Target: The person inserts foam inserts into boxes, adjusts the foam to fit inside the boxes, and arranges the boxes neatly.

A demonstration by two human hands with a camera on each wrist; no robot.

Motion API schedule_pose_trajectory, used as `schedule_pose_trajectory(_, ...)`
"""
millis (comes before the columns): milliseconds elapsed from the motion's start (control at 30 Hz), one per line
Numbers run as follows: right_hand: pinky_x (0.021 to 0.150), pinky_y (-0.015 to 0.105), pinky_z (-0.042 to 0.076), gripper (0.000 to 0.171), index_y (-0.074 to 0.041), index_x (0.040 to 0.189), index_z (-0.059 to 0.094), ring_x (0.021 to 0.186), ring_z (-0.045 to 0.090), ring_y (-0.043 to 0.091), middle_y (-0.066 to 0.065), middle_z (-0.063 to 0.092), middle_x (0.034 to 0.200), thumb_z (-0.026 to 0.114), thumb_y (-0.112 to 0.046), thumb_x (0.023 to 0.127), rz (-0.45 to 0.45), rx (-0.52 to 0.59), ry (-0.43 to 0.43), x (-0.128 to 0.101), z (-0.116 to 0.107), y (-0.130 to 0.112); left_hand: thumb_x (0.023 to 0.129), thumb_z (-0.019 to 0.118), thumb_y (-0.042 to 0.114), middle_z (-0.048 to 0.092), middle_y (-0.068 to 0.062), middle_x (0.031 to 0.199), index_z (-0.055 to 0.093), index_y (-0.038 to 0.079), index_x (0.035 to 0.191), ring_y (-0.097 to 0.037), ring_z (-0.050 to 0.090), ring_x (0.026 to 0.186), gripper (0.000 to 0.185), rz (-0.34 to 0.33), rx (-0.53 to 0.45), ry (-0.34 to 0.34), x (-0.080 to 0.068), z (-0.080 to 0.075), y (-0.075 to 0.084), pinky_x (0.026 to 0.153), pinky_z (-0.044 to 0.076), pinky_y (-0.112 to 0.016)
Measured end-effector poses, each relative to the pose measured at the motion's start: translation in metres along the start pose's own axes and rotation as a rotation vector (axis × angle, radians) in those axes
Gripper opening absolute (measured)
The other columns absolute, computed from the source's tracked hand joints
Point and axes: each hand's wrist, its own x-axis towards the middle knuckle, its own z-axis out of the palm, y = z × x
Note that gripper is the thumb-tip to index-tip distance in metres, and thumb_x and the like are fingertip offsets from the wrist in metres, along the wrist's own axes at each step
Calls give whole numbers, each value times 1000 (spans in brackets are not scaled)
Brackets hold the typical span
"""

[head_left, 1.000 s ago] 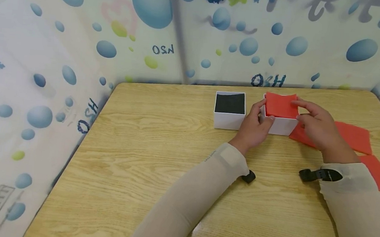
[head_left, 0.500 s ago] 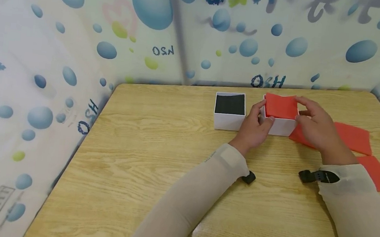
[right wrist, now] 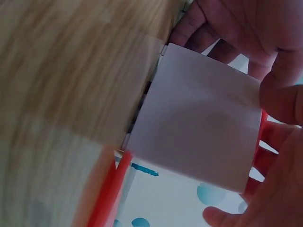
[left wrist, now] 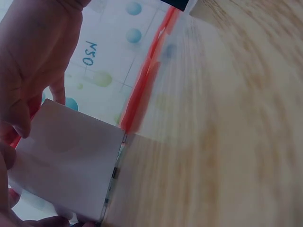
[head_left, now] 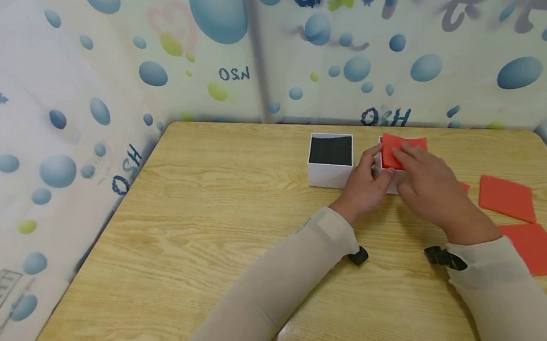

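Observation:
My left hand grips a small white box at the back of the table, thumb on its front rim and fingers along its left side. A thin, soft-looking red sheet lies over the box's top, its back edge curling up slightly. My right hand rests on that sheet with extended fingers, covering much of its right half and the box's right side. In the left wrist view the box's plain front faces the camera, and the right hand reaches over its top.
Left of the hands stands a second white box holding black material. More red sheets lie on the wooden table at right: one behind, another nearer, and a third partly hidden behind the right hand. A printed curtain hangs behind the table.
My right hand has moved left from the box's right edge onto the red sheet, its fingers going from bent at the sheet's corner to laid across it. My left hand keeps its place.

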Motion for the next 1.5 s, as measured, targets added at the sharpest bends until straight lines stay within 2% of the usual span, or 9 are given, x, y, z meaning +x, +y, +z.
schedule_pose_trajectory(233, 124, 69, 19, 69, 6, 160, 35, 155, 25, 50, 28, 31, 168, 49, -8, 95, -9, 1, -14, -2, 2, -2, 108, 54, 40, 43, -1, 166, 32, 41, 162, -20, 46, 150, 58, 8, -14, -2, -1, 0, 1, 121, 41, -40)
schedule_pose_trajectory(600, 123, 71, 20, 67, 5, 159, 39, 154, 27, 49, 30, 33, 166, 52, -9, 95, 9, -15, -31, 0, 6, -1, 108, 54, 41, 45, -2, 163, 31, 42, 162, -20, 52, 145, 59, 6, -2, 9, -1, 0, -1, 118, 45, -39)
schedule_pose_trajectory(1133, 124, 67, 22, 65, 5, 157, 43, 152, 31, 49, 31, 39, 162, 53, -8, 94, 7, -47, -62, 0, 6, 0, 108, 54, 40, 44, -1, 165, 31, 42, 162, -20, 50, 146, 58, 0, -8, 1, -2, -1, 2, 119, 44, -39)
schedule_pose_trajectory(1500, 124, 66, 23, 64, 3, 155, 45, 150, 34, 50, 32, 42, 159, 53, -8, 93, 16, -18, -76, -1, 5, 0, 108, 54, 40, 46, -1, 162, 31, 42, 162, -19, 52, 144, 58, 2, -9, 6, -1, 0, 0, 118, 45, -39)
